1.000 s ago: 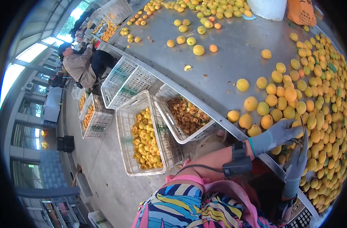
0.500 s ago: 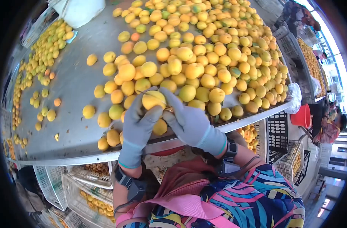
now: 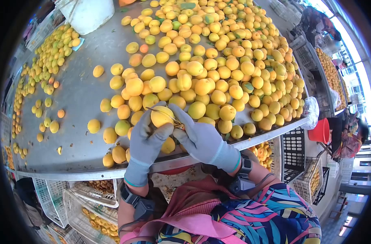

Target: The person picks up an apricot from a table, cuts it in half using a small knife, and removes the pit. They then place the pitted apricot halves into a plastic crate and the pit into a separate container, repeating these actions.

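Observation:
My left hand point(image 3: 146, 132), in a grey glove, is closed around a yellow apricot point(image 3: 162, 116) just above the table's near edge. My right hand point(image 3: 201, 136), gloved the same way, pinches a slim, dark, blade-like tool point(image 3: 178, 122) whose exact kind I cannot make out. Its thin line runs across the top of the held apricot, against the skin. Below the fingers, another apricot point(image 3: 168, 145) rests on the metal table point(image 3: 77, 150). A large heap of apricots point(image 3: 234, 69) spreads out beyond both hands.
Greener apricots point(image 3: 51, 57) line the table's left side, near a white bucket point(image 3: 88, 16). Crates of halved fruit point(image 3: 98, 223) stand under the table. At right are a clear plastic bag point(image 3: 310, 112), a red bucket point(image 3: 320, 131), a black crate point(image 3: 294, 150) and other people point(image 3: 350, 136).
The thin tool now lies more plainly across the apricot's top, and the fruit has turned slightly in my fingers. Both hands stay nearly in place; the view has shifted a little.

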A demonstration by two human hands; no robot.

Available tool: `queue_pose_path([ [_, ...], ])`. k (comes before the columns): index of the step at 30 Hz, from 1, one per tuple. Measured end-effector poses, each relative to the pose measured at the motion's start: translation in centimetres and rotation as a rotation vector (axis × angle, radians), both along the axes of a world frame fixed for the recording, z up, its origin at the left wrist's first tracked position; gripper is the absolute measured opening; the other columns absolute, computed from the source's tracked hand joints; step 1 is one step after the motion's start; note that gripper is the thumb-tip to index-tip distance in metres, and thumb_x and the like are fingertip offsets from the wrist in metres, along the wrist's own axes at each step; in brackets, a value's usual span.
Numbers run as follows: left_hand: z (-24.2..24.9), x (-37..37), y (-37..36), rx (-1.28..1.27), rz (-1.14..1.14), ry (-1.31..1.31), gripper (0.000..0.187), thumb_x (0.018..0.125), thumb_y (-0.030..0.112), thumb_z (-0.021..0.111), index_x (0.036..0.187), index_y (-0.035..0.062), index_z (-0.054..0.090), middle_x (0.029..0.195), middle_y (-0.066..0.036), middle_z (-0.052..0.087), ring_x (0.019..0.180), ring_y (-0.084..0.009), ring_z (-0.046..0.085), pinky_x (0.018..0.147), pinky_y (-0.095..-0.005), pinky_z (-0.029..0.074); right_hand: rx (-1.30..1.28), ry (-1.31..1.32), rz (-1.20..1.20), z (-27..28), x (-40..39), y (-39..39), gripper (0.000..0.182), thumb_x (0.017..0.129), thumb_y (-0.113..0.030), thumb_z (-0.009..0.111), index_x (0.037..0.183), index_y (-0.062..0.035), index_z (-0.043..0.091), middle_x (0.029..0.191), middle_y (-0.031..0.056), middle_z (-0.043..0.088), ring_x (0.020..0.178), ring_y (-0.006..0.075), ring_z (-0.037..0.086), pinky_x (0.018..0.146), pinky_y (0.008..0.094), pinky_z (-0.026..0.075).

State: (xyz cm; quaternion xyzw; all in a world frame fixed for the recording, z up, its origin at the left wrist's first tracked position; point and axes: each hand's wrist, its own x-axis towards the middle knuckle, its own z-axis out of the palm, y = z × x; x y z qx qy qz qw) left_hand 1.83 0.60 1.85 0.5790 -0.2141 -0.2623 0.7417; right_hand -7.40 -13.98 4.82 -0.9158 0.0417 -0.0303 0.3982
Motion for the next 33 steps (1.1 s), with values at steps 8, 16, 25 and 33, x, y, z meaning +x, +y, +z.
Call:
queue_pose_path([
  [8, -0.7, -0.8, -0.7, -0.353, 0.066, 0.565, 0.049, 0.091, 0.023, 0.063, 0.130, -0.0020, 0.047, 0.114, -0.005, 0.060, 0.100, -0.0112, 0.057, 0.089, -0.0260, 0.047, 0.058, -0.058, -0.059, -0.6, 0.0, 0.4, 0.061, 0.093, -0.027, 0.050, 0.145, -0.0063, 0.023, 0.065, 0.0169, 0.060, 0.059, 0.0347, 0.061, 0.052, 0.0430, 0.046],
  [16, 0.0, -0.3, 0.3, -0.068, 0.098, 0.077, 0.048, 0.089, 0.021, 0.066, 0.128, -0.0024, 0.050, 0.111, -0.006, 0.062, 0.099, -0.0104, 0.058, 0.084, -0.0260, 0.050, 0.069, -0.002, 0.010, 0.3, 0.4, 0.3, 0.062, 0.093, -0.028, 0.050, 0.145, -0.0059, 0.023, 0.063, 0.0168, 0.059, 0.058, 0.0358, 0.060, 0.052, 0.0428, 0.045],
  [25, 0.8, -0.7, 0.4, 0.014, 0.104, -0.052, 0.053, 0.085, 0.017, 0.070, 0.129, -0.0019, 0.048, 0.113, -0.006, 0.060, 0.100, -0.0115, 0.058, 0.086, -0.0256, 0.049, 0.032, -0.073, 0.081, 0.0, 0.1, -0.5, 0.062, 0.093, -0.026, 0.051, 0.144, -0.0053, 0.024, 0.062, 0.0161, 0.057, 0.055, 0.0339, 0.059, 0.050, 0.0414, 0.044],
  [33, -0.7, -1.7, 0.0, -0.211, 0.141, 0.360, 0.049, 0.085, 0.017, 0.070, 0.126, -0.0018, 0.051, 0.111, -0.005, 0.061, 0.097, -0.0109, 0.058, 0.085, -0.0249, 0.049, 0.100, -0.096, 0.022, -0.8, 0.6, 0.4, 0.062, 0.092, -0.023, 0.053, 0.144, -0.0051, 0.026, 0.060, 0.0158, 0.056, 0.055, 0.0335, 0.059, 0.049, 0.0412, 0.044],
])
